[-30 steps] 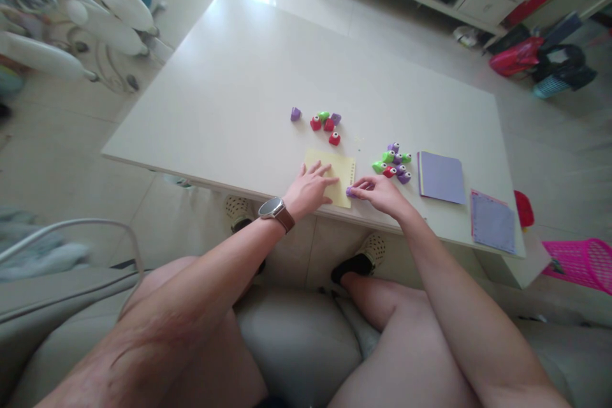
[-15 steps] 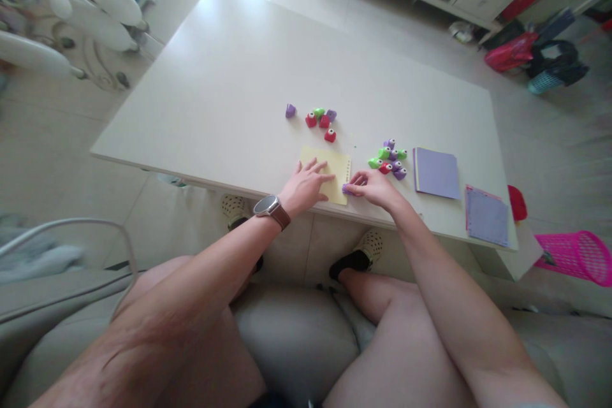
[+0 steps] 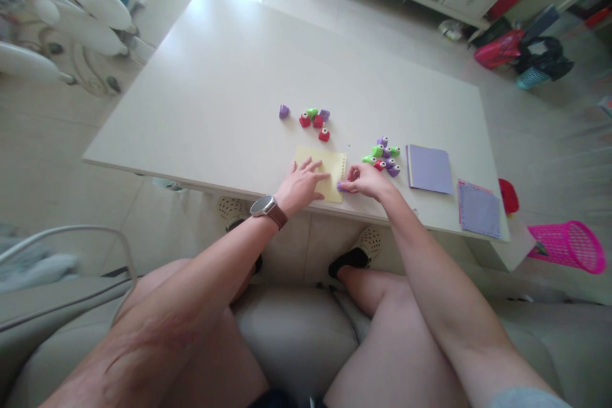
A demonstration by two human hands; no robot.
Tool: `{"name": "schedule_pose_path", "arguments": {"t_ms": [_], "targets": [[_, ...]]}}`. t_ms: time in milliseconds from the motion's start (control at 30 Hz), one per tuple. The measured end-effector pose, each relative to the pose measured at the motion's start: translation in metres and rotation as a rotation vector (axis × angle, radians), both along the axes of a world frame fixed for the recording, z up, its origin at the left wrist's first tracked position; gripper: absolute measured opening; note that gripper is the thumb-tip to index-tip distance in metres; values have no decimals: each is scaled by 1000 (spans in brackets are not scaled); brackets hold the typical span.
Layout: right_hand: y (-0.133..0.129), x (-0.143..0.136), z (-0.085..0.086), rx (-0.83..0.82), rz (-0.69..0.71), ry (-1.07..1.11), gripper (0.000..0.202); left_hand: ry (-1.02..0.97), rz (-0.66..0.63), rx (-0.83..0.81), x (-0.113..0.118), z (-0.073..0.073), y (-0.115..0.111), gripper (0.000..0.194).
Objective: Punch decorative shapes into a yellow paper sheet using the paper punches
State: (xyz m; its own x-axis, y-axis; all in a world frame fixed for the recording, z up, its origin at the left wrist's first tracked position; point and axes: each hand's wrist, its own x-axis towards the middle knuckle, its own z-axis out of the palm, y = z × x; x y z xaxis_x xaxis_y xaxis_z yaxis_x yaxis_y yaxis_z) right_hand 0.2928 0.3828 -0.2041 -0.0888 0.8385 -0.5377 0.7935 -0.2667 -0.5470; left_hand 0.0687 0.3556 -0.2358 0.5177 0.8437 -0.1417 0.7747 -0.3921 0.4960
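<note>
A sheet of yellow paper (image 3: 336,166) lies near the table's front edge, with a row of small punched marks down its right side. My left hand (image 3: 302,186), wearing a watch, rests flat on the sheet with its fingers spread. At the sheet's lower right edge, my right hand (image 3: 367,180) pinches a small purple craft punch (image 3: 341,187), partly hidden by the fingers. Just beyond that hand sits a cluster of green, red and purple craft punches (image 3: 385,152). More punches (image 3: 317,121) stand behind the paper, and one purple punch (image 3: 284,111) is apart to their left.
To the right lie a stack of purple paper (image 3: 429,169) and a second pile of edge-marked sheets (image 3: 479,209). A pink basket (image 3: 568,246) is beyond the right end of the white table (image 3: 201,89). My knees and shoes are below the front edge.
The whole view shifts slightly as my head moves. My left hand stays on the paper and my right hand keeps hold of the purple punch at its edge.
</note>
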Motion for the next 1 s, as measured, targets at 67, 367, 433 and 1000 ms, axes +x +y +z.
{"name": "schedule_pose_path", "arguments": {"t_ms": [67,367,433,1000], "targets": [[1,0,0,-3,3,-22,25,0,-1,2,0,0,0,62],[3,-7,3,12,16,-93,26,6,2,0,0,0,1,62],[2,-6,4,-2,13,-72,25,8,1,-2,0,0,1,62],[1,8,13,-121,-57,84,27,6,2,-4,0,3,0,62]]}}
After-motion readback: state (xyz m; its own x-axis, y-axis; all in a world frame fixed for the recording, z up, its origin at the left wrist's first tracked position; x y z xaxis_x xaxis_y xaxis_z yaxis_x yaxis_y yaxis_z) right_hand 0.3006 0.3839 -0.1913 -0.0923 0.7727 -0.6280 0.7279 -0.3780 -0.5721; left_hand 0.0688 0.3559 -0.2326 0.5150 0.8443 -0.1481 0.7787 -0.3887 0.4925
